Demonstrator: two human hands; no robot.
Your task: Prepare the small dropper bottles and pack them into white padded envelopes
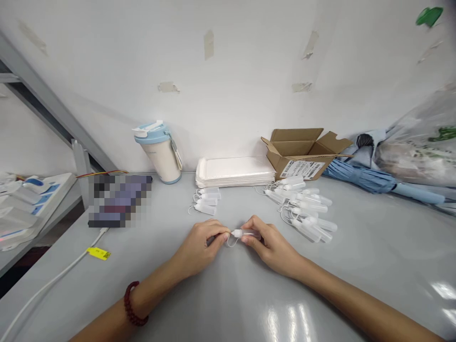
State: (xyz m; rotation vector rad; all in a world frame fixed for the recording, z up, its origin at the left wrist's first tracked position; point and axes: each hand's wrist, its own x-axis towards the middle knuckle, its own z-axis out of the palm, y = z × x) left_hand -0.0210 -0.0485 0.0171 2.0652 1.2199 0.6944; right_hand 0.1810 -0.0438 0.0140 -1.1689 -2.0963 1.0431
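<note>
My right hand (pixel 269 240) holds a small clear squeeze dropper bottle (pixel 245 233) on its side, thumb and fingers around its body. The bottle's white nozzle points left. At that tip my left hand (pixel 203 244) is closed in a pinch, with the thin looped cap strap running up to its fingertips; the small cap itself is mostly hidden by the fingers. Beyond my left hand lies a short row of similar dropper bottles (pixel 206 202). Past my right hand is a looser pile of them (pixel 306 209), their straps tangled toward the left.
A stack of white padded envelopes (pixel 235 172) and an open cardboard box (pixel 302 154) stand by the wall. A tumbler (pixel 158 152), a blurred-out phone-like device (pixel 121 202) and its cable (pixel 57 278) are left; a folded blue umbrella (pixel 363 176) and plastic bag (pixel 423 142) are right.
</note>
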